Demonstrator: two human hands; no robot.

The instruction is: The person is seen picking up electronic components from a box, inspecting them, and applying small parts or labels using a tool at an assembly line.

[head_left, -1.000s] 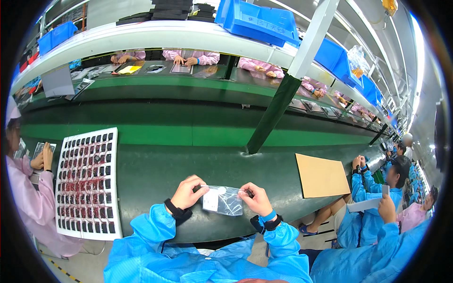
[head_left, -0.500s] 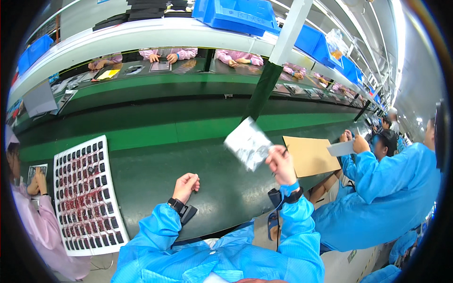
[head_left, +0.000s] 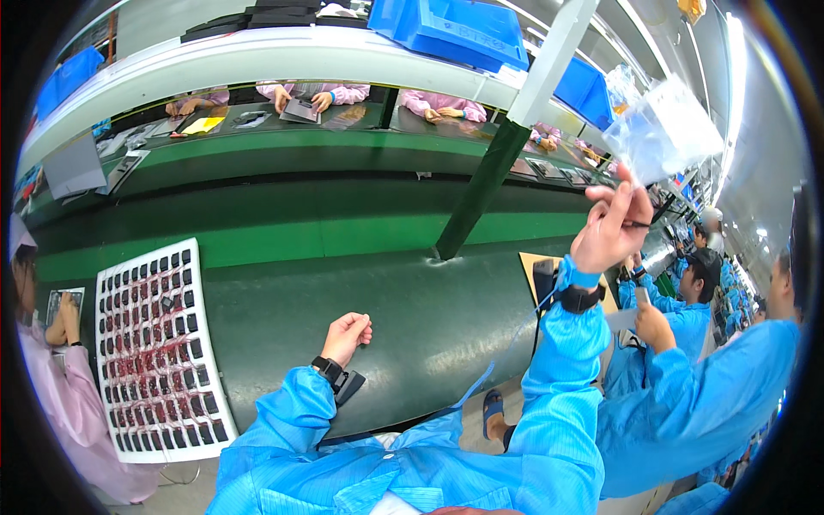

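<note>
My right hand is raised at the right, its fingers closed on a clear plastic bag that sticks up beyond the fingertips. A thin dark piece also shows at the fingers, too small to name. My left hand hovers low over the green tabletop, fingers curled in and thumb against them; no object shows in it. Left of it lies a white foam tray carrying rows of small black parts with red wires.
A brown cardboard sheet lies behind my right forearm. A green post rises from the table toward a shelf with blue bins. A co-worker in blue sits close at my right, another in pink at the left.
My right hand has gone up and to the right with the plastic bag, away from over the table. My left hand has shifted only slightly to the right and stays closed.
</note>
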